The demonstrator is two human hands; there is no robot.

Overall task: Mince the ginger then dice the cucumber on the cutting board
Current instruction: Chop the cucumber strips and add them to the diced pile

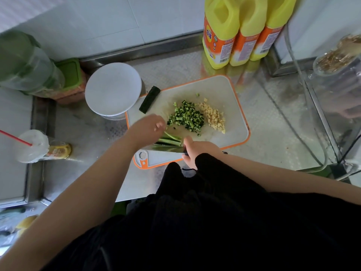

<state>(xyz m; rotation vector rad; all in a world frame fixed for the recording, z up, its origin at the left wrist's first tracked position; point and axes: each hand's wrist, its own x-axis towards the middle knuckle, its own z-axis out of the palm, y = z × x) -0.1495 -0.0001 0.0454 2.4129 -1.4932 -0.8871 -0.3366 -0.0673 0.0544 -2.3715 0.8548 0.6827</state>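
Stainless steel counter (273,133) runs along a white tiled wall, and on it lies a white cutting board (224,90) with an orange rim. Near the middle of the board sits a heap of diced cucumber (185,118), dark green and pale, and just beside it toward the right is a smaller pile of minced ginger (214,117). A few stray green bits lie around the heap. At the board's near side lie several long cucumber strips (171,140), side by side. The left hand (150,127) hovers over the left end of these strips with its fingers loosely curled; whether the fingertips press the strips cannot be told, as the hand is blurred. The right hand (195,151) grips the handle of a knife (166,148), whose broad blade lies across the strips near their right end. One uncut dark cucumber piece (149,102) lies slanted at the board's far left corner, partly off the edge. Just left of it stands a white round bowl (113,89). Behind the board, against the wall, stand three yellow jugs (244,30) with orange labels. At the far left are green-lidded containers (29,63), and nearer, a plastic cup (32,145) with a red straw. A glass jar (338,61) stands at the right.
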